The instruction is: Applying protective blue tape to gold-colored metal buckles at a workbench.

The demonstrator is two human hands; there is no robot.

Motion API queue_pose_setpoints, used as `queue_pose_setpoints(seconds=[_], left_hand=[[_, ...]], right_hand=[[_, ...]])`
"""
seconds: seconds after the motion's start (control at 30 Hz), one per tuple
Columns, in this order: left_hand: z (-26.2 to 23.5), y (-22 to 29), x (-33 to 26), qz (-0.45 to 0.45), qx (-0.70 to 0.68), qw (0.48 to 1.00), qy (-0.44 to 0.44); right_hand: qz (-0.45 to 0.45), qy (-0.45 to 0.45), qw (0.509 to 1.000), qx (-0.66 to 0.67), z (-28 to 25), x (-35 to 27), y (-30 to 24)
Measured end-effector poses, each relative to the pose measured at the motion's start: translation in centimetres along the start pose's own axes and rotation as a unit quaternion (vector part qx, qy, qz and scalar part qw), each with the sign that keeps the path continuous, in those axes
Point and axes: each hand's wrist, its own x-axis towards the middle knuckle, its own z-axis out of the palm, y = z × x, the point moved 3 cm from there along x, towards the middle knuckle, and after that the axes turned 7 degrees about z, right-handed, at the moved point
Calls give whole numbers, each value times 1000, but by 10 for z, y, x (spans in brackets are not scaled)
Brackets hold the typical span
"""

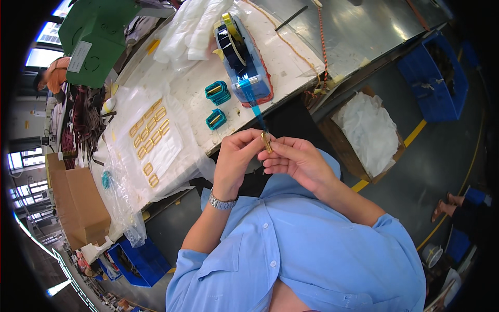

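My left hand [238, 154] and my right hand [297, 159] meet in front of my chest. Between their fingertips they pinch a small gold metal piece [266, 142], seen edge-on. A strip of clear blue tape [253, 102] runs from the tape dispenser [260, 62] down to my left fingertips, where its end is partly hidden. Two bundles lie beside the dispenser, a larger bundle [217, 92] and a smaller bundle [215, 119], each wrapped in blue-green tape with gold showing inside. Farther left, gold oval rings [147, 144] lie in rows on a white sheet.
Clear plastic bags [195, 26] sit at the table's back. A green machine [96, 39] stands at far left, near a person in orange [56, 75]. A cardboard box with white lining [369, 130] is at right, with a blue crate [434, 78] beyond. Another cardboard box [78, 203] stands left.
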Motion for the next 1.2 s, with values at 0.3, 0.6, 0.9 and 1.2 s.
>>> queue_pose_setpoints(seconds=[0.3,0.6,0.9,1.2], left_hand=[[-4,-3,3,-93,-135,986,-15],[-7,-1,15,-207,-229,951,25],[-1,3,16,-265,-308,913,44],[13,24,-15,185,220,951,117]], right_hand=[[-142,44,971,-187,27,-12,-16],[-267,109,829,-478,22,6,-54],[-209,16,914,-348,17,25,-45],[-207,7,947,-244,27,21,-48]])
